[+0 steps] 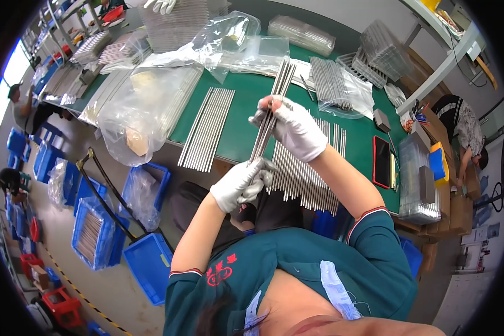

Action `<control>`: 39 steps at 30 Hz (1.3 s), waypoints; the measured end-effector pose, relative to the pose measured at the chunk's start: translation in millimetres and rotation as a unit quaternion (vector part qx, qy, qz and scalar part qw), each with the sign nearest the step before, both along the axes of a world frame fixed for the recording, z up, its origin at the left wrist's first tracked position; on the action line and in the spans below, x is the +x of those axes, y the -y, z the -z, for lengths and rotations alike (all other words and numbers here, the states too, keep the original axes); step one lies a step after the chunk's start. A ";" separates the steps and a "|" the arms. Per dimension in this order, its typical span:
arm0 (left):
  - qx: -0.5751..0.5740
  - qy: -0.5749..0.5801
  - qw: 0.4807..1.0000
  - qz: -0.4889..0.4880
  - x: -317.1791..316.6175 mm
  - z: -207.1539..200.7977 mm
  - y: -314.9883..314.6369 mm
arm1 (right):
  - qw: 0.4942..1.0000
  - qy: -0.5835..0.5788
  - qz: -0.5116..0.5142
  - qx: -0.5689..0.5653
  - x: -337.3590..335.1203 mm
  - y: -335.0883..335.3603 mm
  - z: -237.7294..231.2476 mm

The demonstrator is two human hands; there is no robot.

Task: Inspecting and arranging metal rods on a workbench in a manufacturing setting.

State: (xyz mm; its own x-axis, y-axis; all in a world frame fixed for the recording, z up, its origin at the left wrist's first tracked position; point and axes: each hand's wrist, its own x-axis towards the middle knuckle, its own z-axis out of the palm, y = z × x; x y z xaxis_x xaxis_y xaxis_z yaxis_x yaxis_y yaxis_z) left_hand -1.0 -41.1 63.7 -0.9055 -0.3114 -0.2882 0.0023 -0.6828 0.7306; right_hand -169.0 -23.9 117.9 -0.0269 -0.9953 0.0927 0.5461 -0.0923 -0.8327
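Note:
A bundle of thin metal rods point(282, 79) is held up at a slant between my gloved hands, above the table's front edge. My left hand point(242, 183), in a white glove, is closed around the lower end. Higher up, my right hand point(294, 126) grips the bundle, with bare fingertips showing through its glove. To the left, a flat row of rods point(207, 129) lies side by side, its near ends past the table edge. A wider layer of rods point(308, 176) lies beneath my right forearm, also overhanging the edge.
The green table point(238, 134) carries clear plastic bags point(145, 106), bagged rods point(336, 84) and clear plastic trays point(383, 50). At the right lie a red-edged phone point(381, 162) and a grey block point(382, 120). Blue crates point(149, 263) and a cart handle point(107, 193) stand at the left. Other people work farther off.

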 end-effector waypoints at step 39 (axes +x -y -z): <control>-0.344 0.221 0.866 -0.288 99.4 -2.2 -57.4 | 0.899 -0.431 -0.019 0.079 -46.4 -90.9 -36.5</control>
